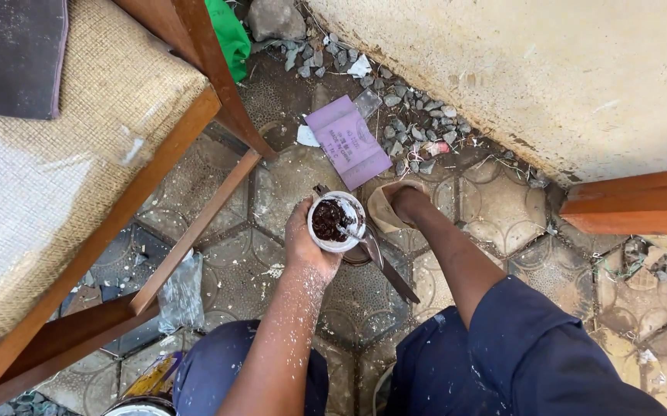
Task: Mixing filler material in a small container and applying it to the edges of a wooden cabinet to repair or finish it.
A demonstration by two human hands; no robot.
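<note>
White and round, the cup (336, 222) of dark brown stuff sits upright in the left hand (305, 245), fingers clamped round its side, while just right of it the right hand (404, 202) is buried in a paper bag (383, 209), fingers hidden.

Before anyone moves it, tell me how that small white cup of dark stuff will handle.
The white cup, gripped by the left hand, looks light and rigid. It is open-topped and nearly full of dark paste, so tilting probably spills it. The tool leaning inside could lever it over if set down.
</note>
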